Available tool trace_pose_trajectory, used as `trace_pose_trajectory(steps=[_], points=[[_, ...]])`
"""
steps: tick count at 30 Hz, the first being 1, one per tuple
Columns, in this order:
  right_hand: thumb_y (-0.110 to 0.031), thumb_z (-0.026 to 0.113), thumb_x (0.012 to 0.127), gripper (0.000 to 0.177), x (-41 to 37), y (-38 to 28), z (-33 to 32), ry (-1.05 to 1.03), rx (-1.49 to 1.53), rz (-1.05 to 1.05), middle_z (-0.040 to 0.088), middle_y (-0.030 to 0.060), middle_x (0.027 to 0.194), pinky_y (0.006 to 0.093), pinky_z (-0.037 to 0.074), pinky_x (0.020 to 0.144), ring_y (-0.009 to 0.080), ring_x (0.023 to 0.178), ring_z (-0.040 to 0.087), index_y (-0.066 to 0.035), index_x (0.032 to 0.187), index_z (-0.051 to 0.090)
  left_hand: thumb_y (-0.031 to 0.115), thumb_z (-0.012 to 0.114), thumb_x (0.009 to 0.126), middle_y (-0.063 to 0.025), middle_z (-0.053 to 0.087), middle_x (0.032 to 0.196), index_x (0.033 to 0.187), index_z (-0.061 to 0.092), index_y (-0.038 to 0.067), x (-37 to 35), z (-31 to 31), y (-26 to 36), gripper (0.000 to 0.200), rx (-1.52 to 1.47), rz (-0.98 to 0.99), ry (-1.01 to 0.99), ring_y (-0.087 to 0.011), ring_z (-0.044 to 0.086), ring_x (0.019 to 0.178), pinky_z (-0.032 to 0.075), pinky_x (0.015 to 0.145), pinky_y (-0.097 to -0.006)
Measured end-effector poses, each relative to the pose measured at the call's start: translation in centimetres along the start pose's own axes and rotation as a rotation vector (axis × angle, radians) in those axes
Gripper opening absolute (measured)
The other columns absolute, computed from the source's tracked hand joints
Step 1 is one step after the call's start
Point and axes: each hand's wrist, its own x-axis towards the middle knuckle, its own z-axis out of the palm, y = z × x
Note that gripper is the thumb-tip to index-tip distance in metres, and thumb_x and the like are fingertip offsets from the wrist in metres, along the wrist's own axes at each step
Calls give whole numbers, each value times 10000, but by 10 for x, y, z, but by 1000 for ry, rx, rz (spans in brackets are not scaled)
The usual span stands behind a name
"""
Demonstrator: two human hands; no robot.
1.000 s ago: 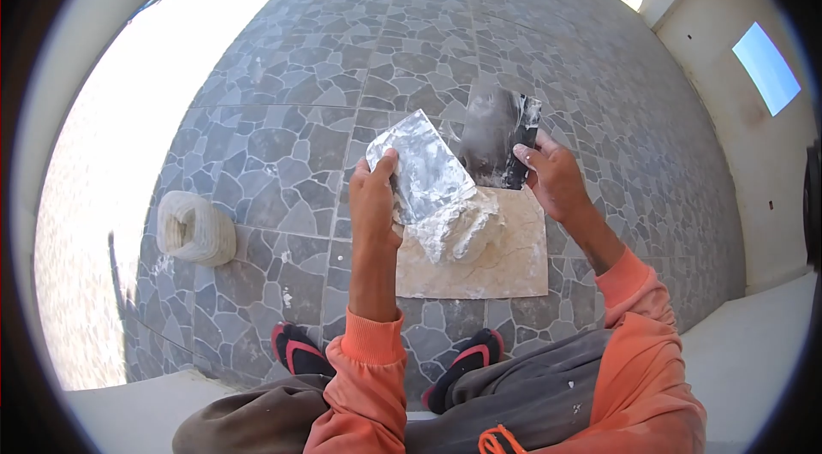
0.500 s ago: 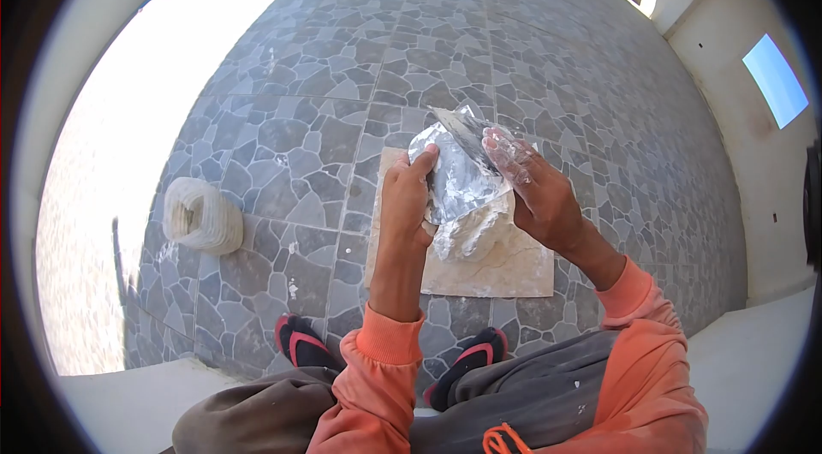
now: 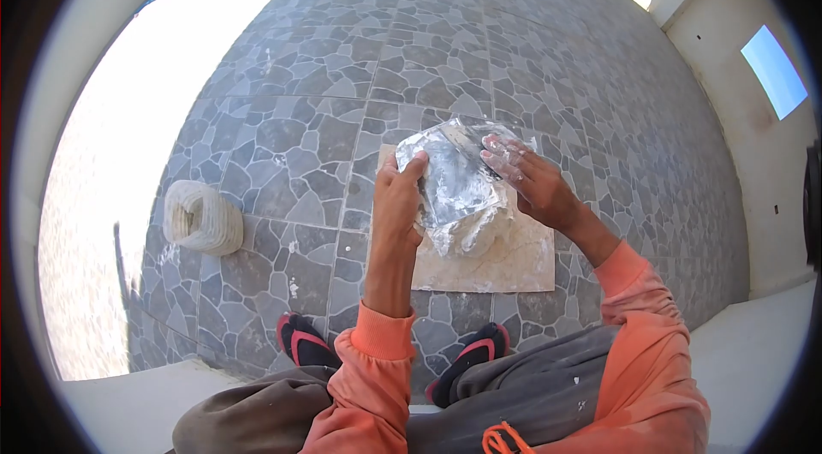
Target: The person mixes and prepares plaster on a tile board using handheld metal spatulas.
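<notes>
Pressing blade on blade mid-frame, the left hand [image 3: 398,197] clamped a smeared trowel [image 3: 445,180], the right hand [image 3: 535,184] a scraper [image 3: 473,137]; loose plaster [image 3: 469,235] could drop beside the tile [image 3: 524,270] below.

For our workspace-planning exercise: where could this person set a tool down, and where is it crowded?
Free: paving between white roll and beige slab; slab's near right corner. Crowded: slab's middle, plaster heap beneath left hand gripping metal plate, right hand on it.
</notes>
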Motion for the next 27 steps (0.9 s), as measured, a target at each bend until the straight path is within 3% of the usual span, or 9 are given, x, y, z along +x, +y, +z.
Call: trace_pose_trajectory(steps=[3, 6, 9, 12, 15, 18, 19, 22, 27], points=[[132, 578, 713, 668, -15, 19, 5, -9, -90, 42, 580, 188, 1300, 425, 460, 1029, 358, 1229, 548, -43, 1353, 507, 72, 559, 932, -131, 626, 978, 1187, 473, -74, 1, -3, 7, 306, -44, -2, 15, -172, 676, 774, 581, 659, -287], [79, 546, 847, 474, -25, 11, 10, 118, 215, 544, 670, 184, 1102, 351, 520, 856, 303, 984, 673, -21, 1310, 533, 83, 560, 931, -146, 612, 1012, 1221, 444, -97, 5, -7, 15, 360, -65, 45, 22, -188, 669, 830, 565, 689, -309], [-4, 513, 939, 346, -8, 5, 3, 292, 413, 673, 688, 171, 938, 297, 501, 703, 226, 757, 664, -9, 1283, 542, 82, 557, 933, -147, 611, 1010, 1221, 439, -101, 9, -11, 11, 361, -99, 43, 59, -193, 670, 828, 568, 689, -311], [-7, 526, 943, 318, 8, -11, -7, 360, 446, 674, 670, 166, 889, 266, 478, 671, 176, 719, 616, 12, 1259, 550, 76, 551, 935, -148, 612, 1010, 1213, 443, -102, 7, -5, 4, 347, -130, 7, 83, -196, 671, 829, 570, 690, -312], [30, 532, 926, 255, 14, -27, -13, 331, 228, 441, 661, 120, 939, 247, 459, 624, 172, 651, 589, 14, 1178, 569, 70, 538, 940, -145, 614, 1007, 1184, 462, -99, 3, 1, 3, 307, -146, -27, 65, -198, 671, 829, 569, 688, -317], [86, 519, 887, 391, 31, -47, -17, 321, 204, 198, 673, 177, 1125, 292, 518, 706, 248, 801, 691, 10, 1270, 531, 72, 535, 942, -136, 616, 1001, 1165, 481, -87, 4, 5, -3, 279, -191, -70, 10, -196, 671, 815, 568, 679, -311], [139, 505, 832, 528, 32, -52, -23, 241, 168, 145, 587, 219, 1303, 355, 526, 878, 347, 1062, 663, 11, 1343, 478, 69, 540, 938, -130, 618, 983, 1148, 492, -80, 3, 8, -6, 262, -205, -92, 3, -190, 669, 794, 568, 661, -305], [181, 508, 743, 695, 32, -41, -13, 175, 199, 28, 488, 184, 1415, 413, 425, 1074, 371, 1307, 471, -28, 1401, 428, 62, 545, 933, -120, 624, 962, 1144, 504, -76, -1, 12, -5, 256, -208, -119, -57, -174, 667, 776, 565, 645, -298], [199, 494, 731, 698, 20, -19, -1, 141, 166, 3, 500, 187, 1401, 428, 409, 1093, 371, 1312, 463, -29, 1389, 443, 59, 537, 936, -127, 623, 949, 1140, 489, -75, -2, 10, 0, 249, -110, -46, -15, -180, 683, 748, 589, 622, -292]])
